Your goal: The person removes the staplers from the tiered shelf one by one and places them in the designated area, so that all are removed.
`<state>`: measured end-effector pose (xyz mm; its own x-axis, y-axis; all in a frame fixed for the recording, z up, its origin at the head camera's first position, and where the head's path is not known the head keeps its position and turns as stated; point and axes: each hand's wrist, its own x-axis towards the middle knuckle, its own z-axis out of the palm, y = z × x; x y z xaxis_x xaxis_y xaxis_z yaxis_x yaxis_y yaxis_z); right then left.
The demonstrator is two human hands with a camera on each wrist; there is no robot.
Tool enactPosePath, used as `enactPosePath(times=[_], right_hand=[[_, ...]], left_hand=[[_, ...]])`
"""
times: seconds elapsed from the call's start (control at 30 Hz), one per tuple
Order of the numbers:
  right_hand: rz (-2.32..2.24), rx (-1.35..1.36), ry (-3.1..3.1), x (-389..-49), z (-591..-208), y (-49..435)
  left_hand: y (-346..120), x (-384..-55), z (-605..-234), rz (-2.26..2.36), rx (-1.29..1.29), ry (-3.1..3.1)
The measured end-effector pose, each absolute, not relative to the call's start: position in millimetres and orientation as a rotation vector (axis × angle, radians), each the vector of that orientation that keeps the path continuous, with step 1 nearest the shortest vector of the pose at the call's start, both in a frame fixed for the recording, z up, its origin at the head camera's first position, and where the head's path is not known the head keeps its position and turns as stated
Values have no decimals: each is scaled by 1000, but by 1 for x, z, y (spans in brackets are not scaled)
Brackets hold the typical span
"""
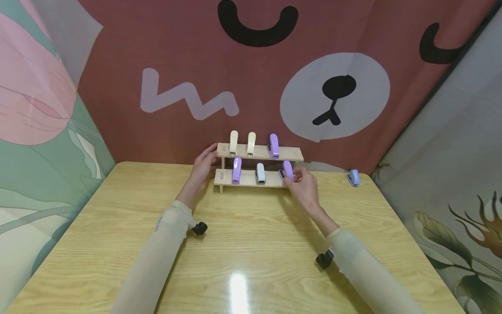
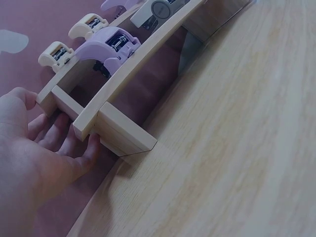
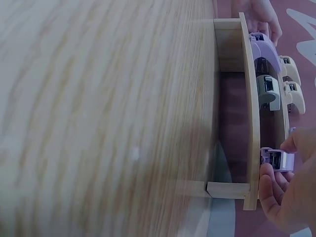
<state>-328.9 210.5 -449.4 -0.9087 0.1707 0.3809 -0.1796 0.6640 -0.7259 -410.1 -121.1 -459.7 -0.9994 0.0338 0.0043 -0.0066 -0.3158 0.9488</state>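
Observation:
A two-tier wooden display rack [image 1: 251, 185] stands at the back of the table. My left hand [image 1: 203, 168] grips its left end, with the thumb at the upper shelf's end and the fingertips by the lower shelf in the left wrist view. My right hand [image 1: 305, 186] pinches a purple stapler [image 1: 287, 169] at the right end of the lower shelf. On that shelf also stand a white stapler [image 1: 260, 173] and another purple stapler [image 1: 237, 170]. The upper shelf carries two cream staplers, one at the left [image 1: 233, 142], and a purple stapler [image 1: 274, 145].
A blue stapler [image 1: 354, 178] sits alone near the table's back right corner. The wood-grain table [image 1: 251, 244] stretches in front of the rack. Behind it hangs a printed cloth [image 1: 188, 52], close to the table's back edge.

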Motion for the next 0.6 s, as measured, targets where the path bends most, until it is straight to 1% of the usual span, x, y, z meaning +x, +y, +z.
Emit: enactPosePath(times=[0.6], right_hand=[[1144,-25,-2486,-325,-440,217]], left_hand=[[-122,-410,-460,2515,46,1837]])
